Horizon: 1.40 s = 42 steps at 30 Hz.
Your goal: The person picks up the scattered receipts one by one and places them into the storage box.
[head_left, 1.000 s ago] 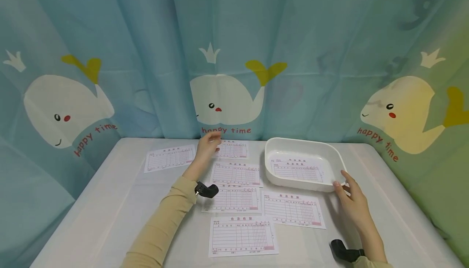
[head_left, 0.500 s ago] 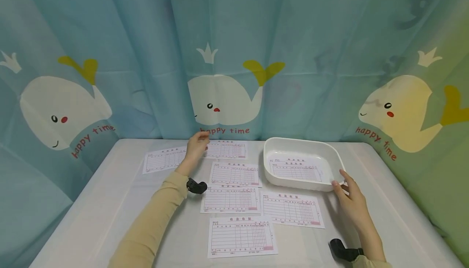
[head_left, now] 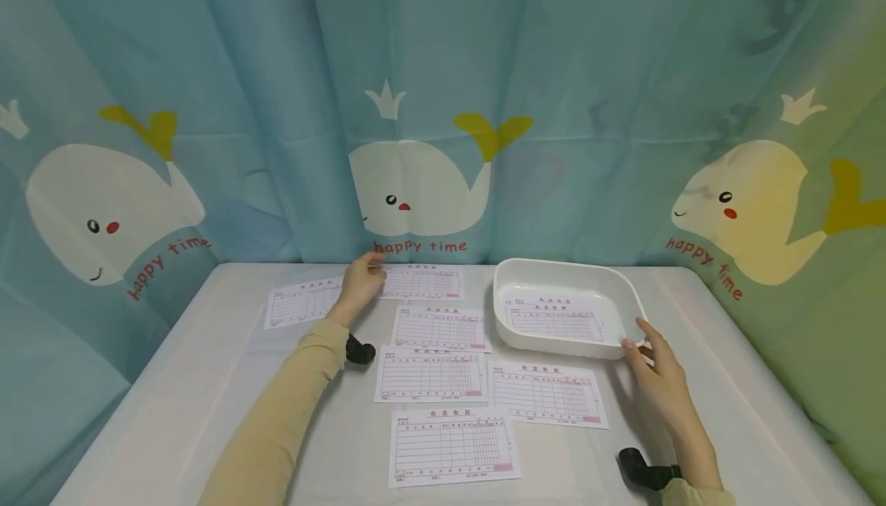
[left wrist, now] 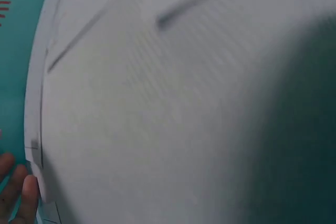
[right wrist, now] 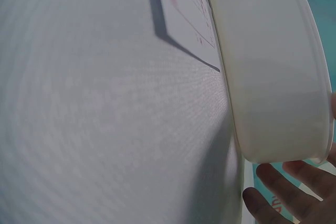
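My left hand [head_left: 363, 281] is at the table's back edge, between a printed receipt slip [head_left: 432, 283] and another receipt slip [head_left: 301, 303] partly hidden behind it. Its fingertips are right at the first slip's left end. In the left wrist view the fingers [left wrist: 29, 190] look relaxed, with nothing seen between them. At the right, my right hand [head_left: 661, 383] grips the near right corner of a white plastic tray [head_left: 561, 345], thumb at the rim. Under that corner, fingers [right wrist: 283, 187] show in the right wrist view. Receipt slips [head_left: 554, 321] lie inside the tray.
Several more slips lie in the middle: one near the front [head_left: 453, 448], others behind it [head_left: 432, 377], [head_left: 443, 329] and one below the tray [head_left: 547, 397]. A white cloth covers the table [head_left: 173, 414]. A blue-green whale curtain [head_left: 429, 68] hangs right behind it.
My left hand has moved left along the back edge, uncovering more of the back slip and covering part of the left one. The right hand stays on the tray corner.
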Each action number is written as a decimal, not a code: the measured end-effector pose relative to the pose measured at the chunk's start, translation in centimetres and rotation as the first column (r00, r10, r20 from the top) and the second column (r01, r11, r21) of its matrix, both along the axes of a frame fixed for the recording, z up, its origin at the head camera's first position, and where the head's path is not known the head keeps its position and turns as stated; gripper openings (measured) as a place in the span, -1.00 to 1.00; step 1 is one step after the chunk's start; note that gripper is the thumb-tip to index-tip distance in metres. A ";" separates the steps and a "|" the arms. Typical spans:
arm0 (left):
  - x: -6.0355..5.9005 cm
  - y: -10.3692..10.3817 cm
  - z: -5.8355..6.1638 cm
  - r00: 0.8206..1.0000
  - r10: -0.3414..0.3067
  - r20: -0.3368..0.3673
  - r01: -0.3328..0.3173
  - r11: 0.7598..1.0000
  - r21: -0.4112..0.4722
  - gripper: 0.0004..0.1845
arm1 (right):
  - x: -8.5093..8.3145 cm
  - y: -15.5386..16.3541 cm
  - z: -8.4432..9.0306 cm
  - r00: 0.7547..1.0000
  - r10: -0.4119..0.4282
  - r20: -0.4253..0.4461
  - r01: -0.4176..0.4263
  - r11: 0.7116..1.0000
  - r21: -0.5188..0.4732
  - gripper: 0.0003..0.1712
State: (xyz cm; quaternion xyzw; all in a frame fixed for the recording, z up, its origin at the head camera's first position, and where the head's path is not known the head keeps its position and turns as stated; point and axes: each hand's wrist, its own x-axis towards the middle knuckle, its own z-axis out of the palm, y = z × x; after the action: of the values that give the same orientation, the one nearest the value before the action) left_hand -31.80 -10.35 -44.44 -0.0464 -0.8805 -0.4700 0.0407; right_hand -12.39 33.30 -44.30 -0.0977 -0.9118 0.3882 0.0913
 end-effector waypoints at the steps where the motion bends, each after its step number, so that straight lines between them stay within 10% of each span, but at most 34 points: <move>1: 0.0 -0.1 -0.1 1.000 -0.008 -0.012 0.008 0.999 -0.032 -0.57 | 0.0 0.0 0.0 1.000 0.002 -0.002 -0.002 1.000 -0.002 -0.25; 15: -0.2 0.0 -0.8 0.996 -0.072 -0.056 0.054 0.960 -0.276 -0.40 | 0.1 0.0 0.0 1.000 0.015 -0.017 -0.015 1.000 -0.015 -0.25; 42: 0.4 0.5 -0.8 0.990 -0.115 -0.079 0.091 0.962 -0.257 -0.46 | 0.1 0.0 0.0 1.000 0.006 0.003 -0.006 1.000 -0.022 -0.23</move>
State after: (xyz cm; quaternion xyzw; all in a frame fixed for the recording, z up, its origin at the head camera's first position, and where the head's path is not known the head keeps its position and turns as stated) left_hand -31.42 -9.88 -45.26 -0.1187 -0.9268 -0.3527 0.0510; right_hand -12.28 33.30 -44.31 -0.0966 -0.9080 0.3981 0.0878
